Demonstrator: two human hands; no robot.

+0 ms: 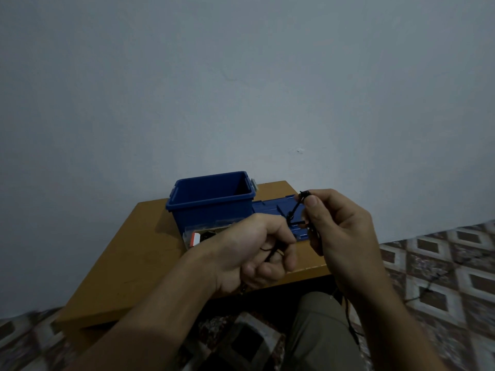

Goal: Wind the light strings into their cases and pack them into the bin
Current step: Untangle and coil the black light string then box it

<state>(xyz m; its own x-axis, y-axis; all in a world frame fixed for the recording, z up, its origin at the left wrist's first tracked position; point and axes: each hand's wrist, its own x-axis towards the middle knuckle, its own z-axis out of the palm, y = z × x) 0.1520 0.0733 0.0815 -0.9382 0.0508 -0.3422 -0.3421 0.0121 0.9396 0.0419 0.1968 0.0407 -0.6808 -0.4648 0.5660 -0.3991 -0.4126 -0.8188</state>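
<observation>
- Your forearms, nearest the lens, reach in from below and meet over the front edge of the bench (128, 263). Your bent knee (318, 330) is under them, so you work seated low with the load close to your body.
- Bench: low, tan, set against the wall. It carries every item below.
- Bin (203, 210): blue, open-topped, at the back of the bench. What I can see of the inside looks empty, so by my judgement packing is yet to begin.
- Lid (270, 207): blue, flat on the bench just right of the bin, leaving the mouth free for loading.
- Left hand (257, 253): fingers (270, 266) curled shut round the light string (294, 210), gathering the bunched portion in the fist, presumably as the anchor for winding.
- Right hand (340, 236): thumb and forefinger pinch the string's upper end, with the other fingers loosely bent. A short length runs taut between the two hands.
- Case (198, 236): clear, with a red-and-white part inside, touching the bin's front wall and half hidden by your left hand. It is within easy reach.
- Light string: thin, black, held above the bench. Its slack drops past your right wrist and trails over the tiled floor (442, 250), so much of it is yet to be wound.
</observation>
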